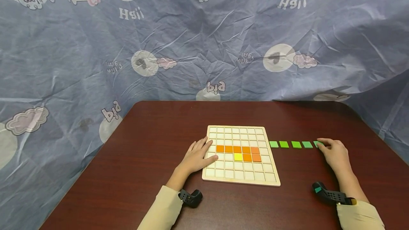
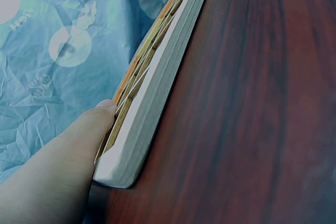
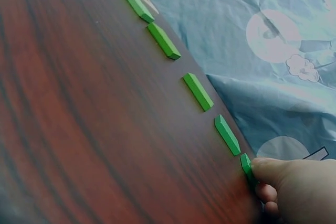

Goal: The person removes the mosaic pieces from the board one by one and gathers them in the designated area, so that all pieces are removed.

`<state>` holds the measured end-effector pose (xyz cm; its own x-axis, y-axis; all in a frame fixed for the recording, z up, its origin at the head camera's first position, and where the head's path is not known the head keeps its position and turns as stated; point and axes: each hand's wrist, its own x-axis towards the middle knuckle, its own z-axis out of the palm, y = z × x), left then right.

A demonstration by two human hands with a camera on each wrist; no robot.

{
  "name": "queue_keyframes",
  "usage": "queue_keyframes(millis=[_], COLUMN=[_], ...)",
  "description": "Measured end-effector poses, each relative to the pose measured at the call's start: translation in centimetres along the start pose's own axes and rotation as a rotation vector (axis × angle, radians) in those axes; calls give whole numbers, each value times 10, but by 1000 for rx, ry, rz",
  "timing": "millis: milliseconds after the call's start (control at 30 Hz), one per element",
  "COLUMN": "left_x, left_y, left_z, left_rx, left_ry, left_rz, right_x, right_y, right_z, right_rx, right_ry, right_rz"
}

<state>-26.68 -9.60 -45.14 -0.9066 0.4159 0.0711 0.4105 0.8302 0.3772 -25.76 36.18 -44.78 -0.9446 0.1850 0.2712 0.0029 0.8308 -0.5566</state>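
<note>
A pale wooden grid board (image 1: 223, 174) lies flat on the table, with several orange tiles (image 1: 237, 149) and one yellow tile (image 1: 238, 157) in its cells. My left hand (image 1: 196, 156) rests on the board's left edge, fingers spread and thumb reaching over the cells. To the right of the board, several green square tiles (image 1: 296, 144) lie in a row. At the row's far right end, my right hand (image 1: 336, 153) pinches the last green tile (image 3: 246, 167) between thumb and fingers; the hand partly covers it.
The dark reddish-brown table (image 1: 143, 144) carries everything. A blue-grey patterned cloth (image 1: 191, 38) hangs behind it and along its sides. Each wrist wears a black strapped device, the left wrist device (image 1: 191, 198) close to the board's front corner.
</note>
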Motion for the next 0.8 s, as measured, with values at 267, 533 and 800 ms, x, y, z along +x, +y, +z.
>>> queue_keyframes(millis=[267,533,800], left_x=[0,-1,0], left_y=[1,1,0], left_z=[0,1,3], left_rx=[9,1,-4], left_ry=[4,-8,-1], left_rz=[0,-5,-3], right_x=[0,-1,0], right_y=[1,-1,-23], right_z=[1,0,-10], right_rx=[-18,-3,37], right_ry=[2,18,22], right_rz=[-3,-2,-4])
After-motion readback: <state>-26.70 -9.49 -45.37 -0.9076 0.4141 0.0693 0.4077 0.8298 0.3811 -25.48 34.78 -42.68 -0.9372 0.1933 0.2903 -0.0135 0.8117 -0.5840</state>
